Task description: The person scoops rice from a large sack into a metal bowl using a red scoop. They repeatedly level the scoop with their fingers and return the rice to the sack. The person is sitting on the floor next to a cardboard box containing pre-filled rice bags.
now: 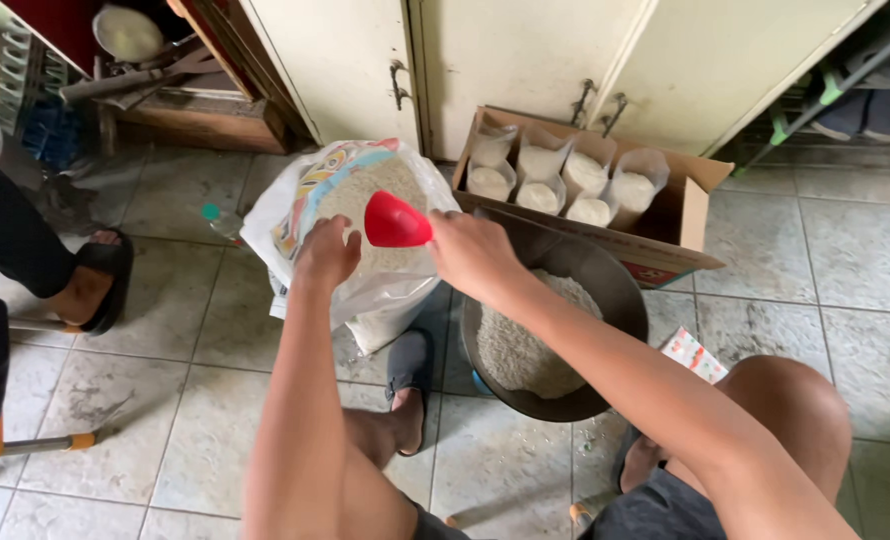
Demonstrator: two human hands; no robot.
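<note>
My right hand (473,252) grips a red scoop (395,222) and holds it over the open mouth of a large white sack of rice (357,190). At the sack's near rim, my left hand (327,252) holds the plastic edge. To the right of the sack, a dark round basin (620,290) sits on the tiled floor with a heap of rice (520,350) inside. My right forearm crosses above the basin.
A cardboard box (690,205) behind the basin holds several small clear bags of rice (565,180). Another person's sandalled foot (95,280) rests at the left. Cream cabinet doors (505,60) stand behind. A small printed packet (695,353) lies on the tiles at right.
</note>
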